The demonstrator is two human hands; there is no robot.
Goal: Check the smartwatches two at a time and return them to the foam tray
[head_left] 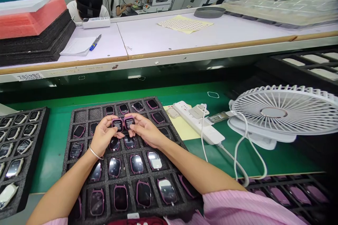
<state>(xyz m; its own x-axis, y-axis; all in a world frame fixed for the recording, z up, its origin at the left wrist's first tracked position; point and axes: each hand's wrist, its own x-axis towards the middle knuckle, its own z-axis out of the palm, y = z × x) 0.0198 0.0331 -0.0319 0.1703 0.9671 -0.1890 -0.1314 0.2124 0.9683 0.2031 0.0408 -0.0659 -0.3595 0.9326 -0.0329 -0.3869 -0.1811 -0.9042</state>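
Note:
My left hand (105,130) is closed on a purple-framed smartwatch body (117,124), its thumb at the lower edge of the lit screen. A second purple smartwatch body (129,123) with white text on its screen is pinched in my right hand (144,129). Both are held side by side, screens toward me. Below them lies a dark foam tray (105,179) divided into square pockets. Many pockets hold more purple watch bodies with dark screens, such as one watch body (120,197) near the front. My hands and forearms hide some pockets.
On the left stands another foam tray (39,147) of pale watch bodies. A power strip (199,123) with white cables and a white fan (274,112) are at the right. A shelf (148,42) crosses the back, carrying foam sheets (31,17) and a pen (95,42). Other people sit beyond.

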